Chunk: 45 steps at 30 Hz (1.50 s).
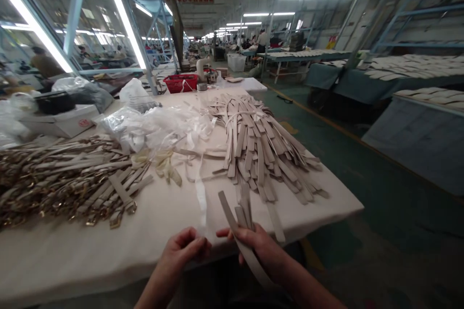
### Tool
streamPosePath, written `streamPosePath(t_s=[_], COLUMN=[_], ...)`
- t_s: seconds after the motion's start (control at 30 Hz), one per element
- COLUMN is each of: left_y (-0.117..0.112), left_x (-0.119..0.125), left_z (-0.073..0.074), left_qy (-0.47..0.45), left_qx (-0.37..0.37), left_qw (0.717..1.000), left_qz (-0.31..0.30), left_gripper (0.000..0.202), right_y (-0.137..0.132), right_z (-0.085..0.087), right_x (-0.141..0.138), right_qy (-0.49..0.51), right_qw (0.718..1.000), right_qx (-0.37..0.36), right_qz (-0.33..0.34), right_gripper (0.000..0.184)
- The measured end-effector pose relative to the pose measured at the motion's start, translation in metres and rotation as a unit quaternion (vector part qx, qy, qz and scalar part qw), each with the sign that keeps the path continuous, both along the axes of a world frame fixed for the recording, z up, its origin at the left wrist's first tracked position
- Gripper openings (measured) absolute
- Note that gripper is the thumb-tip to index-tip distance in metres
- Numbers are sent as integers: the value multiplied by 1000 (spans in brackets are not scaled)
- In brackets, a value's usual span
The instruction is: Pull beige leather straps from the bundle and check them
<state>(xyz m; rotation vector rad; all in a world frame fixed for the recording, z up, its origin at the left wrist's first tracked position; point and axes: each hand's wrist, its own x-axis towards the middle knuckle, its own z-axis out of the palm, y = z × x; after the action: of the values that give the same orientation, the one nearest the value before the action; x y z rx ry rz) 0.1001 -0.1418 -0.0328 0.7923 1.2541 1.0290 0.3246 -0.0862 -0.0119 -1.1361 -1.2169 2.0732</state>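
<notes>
My right hand (259, 247) is closed around several flat grey-beige straps (229, 212) at the table's front edge. One strap slants across the fingers and hangs past the wrist. Beside it on the left, my left hand (185, 247) is closed, thumb against curled fingers. A narrow white ribbon (201, 198) runs down the table to just behind those fingers; whether they grip it I cannot tell. Beyond my right hand lies a large bundle of loose straps (255, 145), fanned toward me. A pile of straps with gold-coloured buckles (72, 181) covers the table's left side.
A cream-covered table (174, 212) lies before me. On it are crumpled clear plastic bags (159, 128), yellowish gloves (167, 166), a white box (68, 120) and a red basket (180, 83). A blue metal frame rises at left. A green-floored aisle runs along the right.
</notes>
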Motion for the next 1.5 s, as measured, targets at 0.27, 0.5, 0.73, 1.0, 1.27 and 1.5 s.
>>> streamPosePath(t_s=[0.27, 0.5, 0.73, 1.0, 1.27, 1.5], left_y=[-12, -21, -5, 8, 7, 6], left_x=[3, 4, 2, 15, 31, 39], left_z=[18, 19, 35, 24, 26, 16], left_qy=[114, 163, 18, -149, -195, -234], left_qx=[21, 50, 7, -73, -94, -111], left_qw=[993, 985, 999, 985, 971, 961], left_qz=[-27, 2, -37, -38, -102, -94], left_gripper=[40, 30, 57, 38, 30, 37], right_y=[40, 55, 55, 58, 60, 65], right_z=[17, 30, 29, 28, 26, 24], right_x=[-46, -63, -58, -54, -53, -47], right_qy=[23, 36, 47, 49, 52, 46], right_qw=[999, 997, 994, 992, 989, 989], right_qx=[13, 58, 89, 113, 125, 135], right_qz=[47, 28, 47, 40, 60, 43], right_gripper=[35, 20, 30, 31, 35, 37])
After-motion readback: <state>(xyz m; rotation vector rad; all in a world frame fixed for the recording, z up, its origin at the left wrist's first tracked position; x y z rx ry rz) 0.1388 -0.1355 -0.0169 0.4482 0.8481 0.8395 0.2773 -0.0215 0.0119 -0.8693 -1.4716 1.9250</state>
